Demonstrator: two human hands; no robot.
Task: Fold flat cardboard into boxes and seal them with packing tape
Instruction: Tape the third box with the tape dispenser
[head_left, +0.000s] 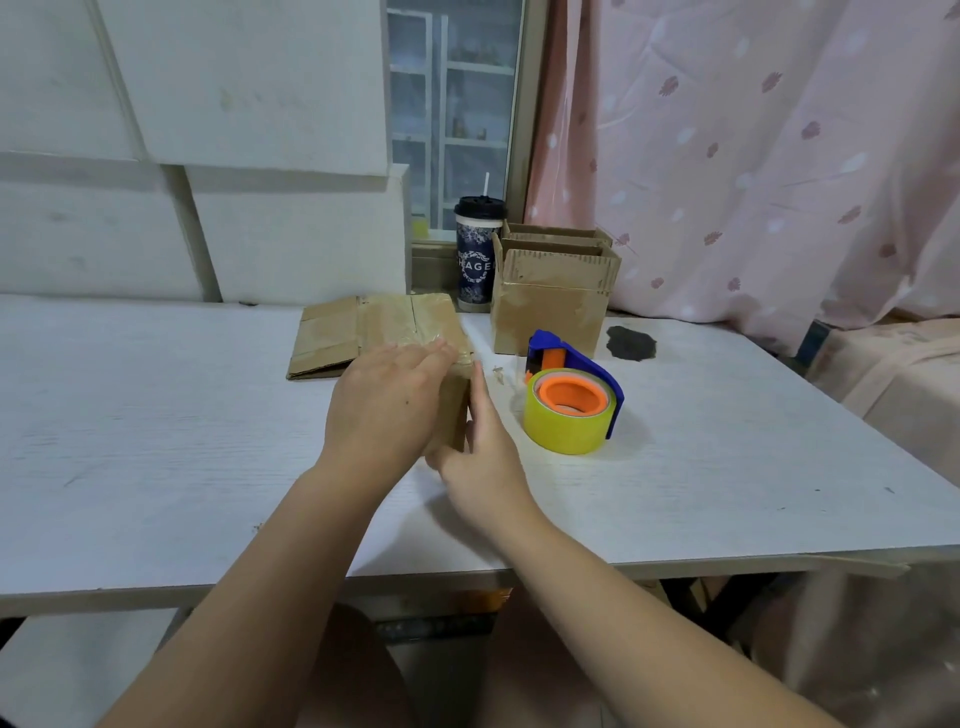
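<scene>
White bench (156, 415), centre frame: my left hand (384, 405) lay flat, smoothing tape (400, 327) onto the box (456, 410) top; right hand (480, 452) steadied its side against sliding, grip unclear.

Home room — floral curtain (753, 156), window (452, 114)

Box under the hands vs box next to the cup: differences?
The taped box is closed, its top glossy with tape; the open box beside the cup stands with its flaps up. The left hand and right hand press on the taped box; nothing touches the open box. Both are brown cardboard.
</scene>
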